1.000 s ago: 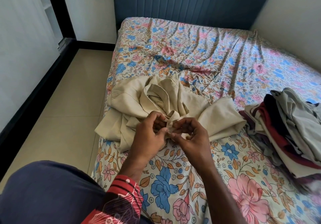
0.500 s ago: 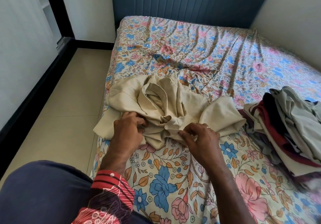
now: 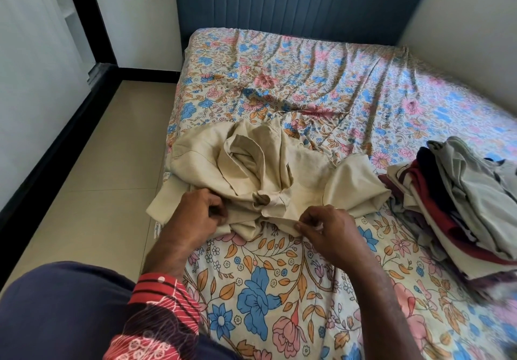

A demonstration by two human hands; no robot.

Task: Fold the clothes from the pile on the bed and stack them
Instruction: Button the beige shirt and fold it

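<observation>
The beige garment (image 3: 251, 169), crumpled at the bed's (image 3: 307, 289) near left edge, looks light and limp, best taken along its near hem, which left hand (image 3: 195, 214) and right hand (image 3: 327, 228) both pinch.

A crumpled beige garment (image 3: 251, 172) lies bunched near the bed's (image 3: 321, 88) left edge on the floral sheet, one corner hanging over the side. Just beside it, to the right, sits an untidy pile of clothes (image 3: 458, 200) in grey, maroon, white and dark tones.
</observation>
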